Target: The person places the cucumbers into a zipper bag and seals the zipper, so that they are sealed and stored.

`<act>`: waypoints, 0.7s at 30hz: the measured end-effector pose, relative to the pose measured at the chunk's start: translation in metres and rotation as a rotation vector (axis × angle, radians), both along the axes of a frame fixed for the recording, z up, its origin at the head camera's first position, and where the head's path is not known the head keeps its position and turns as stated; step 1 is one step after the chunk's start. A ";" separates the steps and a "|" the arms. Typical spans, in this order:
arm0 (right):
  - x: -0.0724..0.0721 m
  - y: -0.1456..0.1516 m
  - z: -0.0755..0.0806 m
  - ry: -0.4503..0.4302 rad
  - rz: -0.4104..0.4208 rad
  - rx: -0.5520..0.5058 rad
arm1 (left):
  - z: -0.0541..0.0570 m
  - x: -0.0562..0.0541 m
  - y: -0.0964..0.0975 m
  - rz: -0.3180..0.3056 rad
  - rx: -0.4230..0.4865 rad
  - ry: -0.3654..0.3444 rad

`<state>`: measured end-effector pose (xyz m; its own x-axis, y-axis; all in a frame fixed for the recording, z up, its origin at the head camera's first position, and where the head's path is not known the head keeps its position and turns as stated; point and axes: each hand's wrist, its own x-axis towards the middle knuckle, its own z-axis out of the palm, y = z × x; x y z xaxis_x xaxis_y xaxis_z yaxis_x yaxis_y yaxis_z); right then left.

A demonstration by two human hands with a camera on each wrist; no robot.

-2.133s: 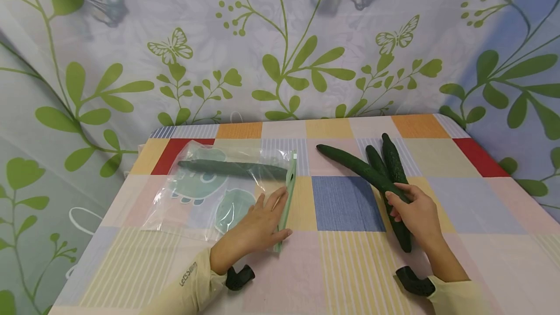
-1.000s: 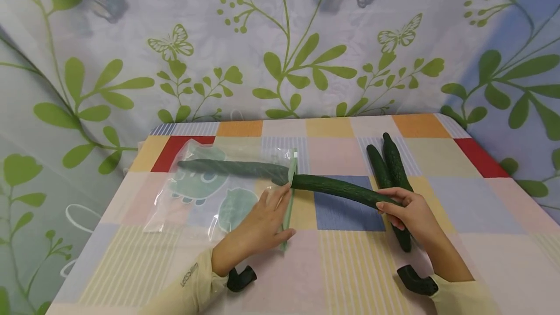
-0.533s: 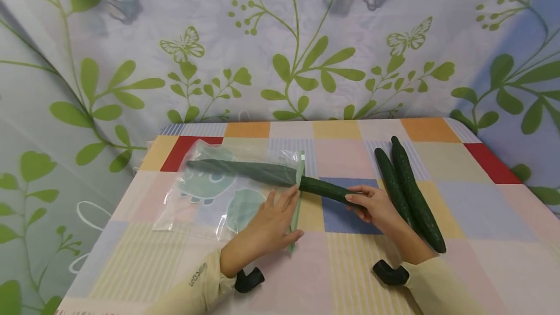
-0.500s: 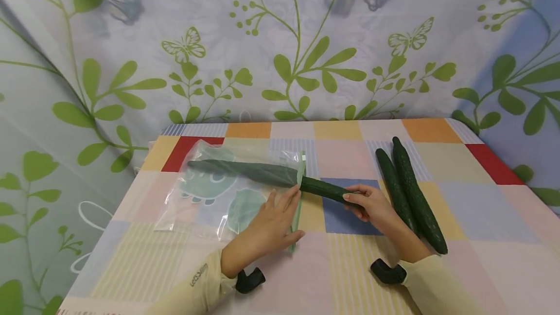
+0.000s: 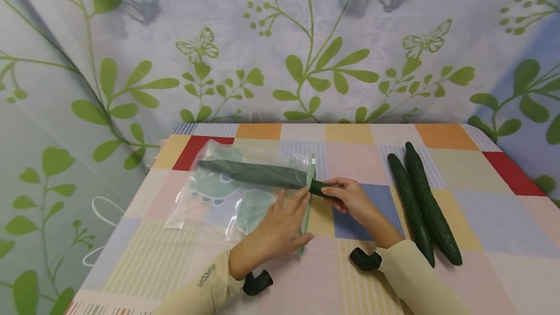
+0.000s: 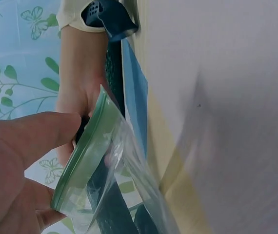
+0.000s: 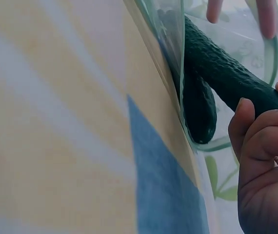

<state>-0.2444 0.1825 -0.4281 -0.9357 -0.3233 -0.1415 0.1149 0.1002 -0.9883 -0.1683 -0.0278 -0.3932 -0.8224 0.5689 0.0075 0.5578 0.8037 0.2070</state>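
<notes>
A clear zip bag (image 5: 197, 208) with a green zip edge (image 5: 305, 227) and cartoon print lies on the table, its mouth facing right. One cucumber (image 7: 200, 117) is inside it. A second cucumber (image 5: 321, 189) is mostly inside; only its right end sticks out of the mouth. My right hand (image 5: 354, 203) pinches that end between thumb and fingers, close to the zip edge. My left hand (image 5: 282, 225) touches the bag's mouth with spread, fairly straight fingers. In the left wrist view the zip edge (image 6: 85, 151) stands raised and parted beside my left fingers.
Two more cucumbers (image 5: 411, 208) (image 5: 433, 203) lie side by side to the right of my right hand. A patchwork cloth (image 5: 494, 222) covers the table. Behind it hangs a leaf-patterned curtain (image 5: 245, 96). A white cord (image 5: 105, 215) loops at the left side.
My right hand has lifted the cucumber off the other two, moved left and pushed it lengthwise into the bag. My left hand stays at the bag's mouth. The head view has shifted slightly.
</notes>
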 end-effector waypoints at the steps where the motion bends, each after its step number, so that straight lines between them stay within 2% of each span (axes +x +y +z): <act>1: -0.001 -0.001 0.000 -0.002 0.003 -0.006 | 0.000 0.000 0.000 -0.003 -0.001 0.008; 11: -0.009 -0.012 -0.002 0.009 0.039 0.005 | 0.002 0.000 0.004 -0.003 -0.029 0.011; 21: -0.015 -0.022 -0.005 0.044 0.065 0.122 | 0.000 -0.001 0.001 -0.002 -0.043 0.009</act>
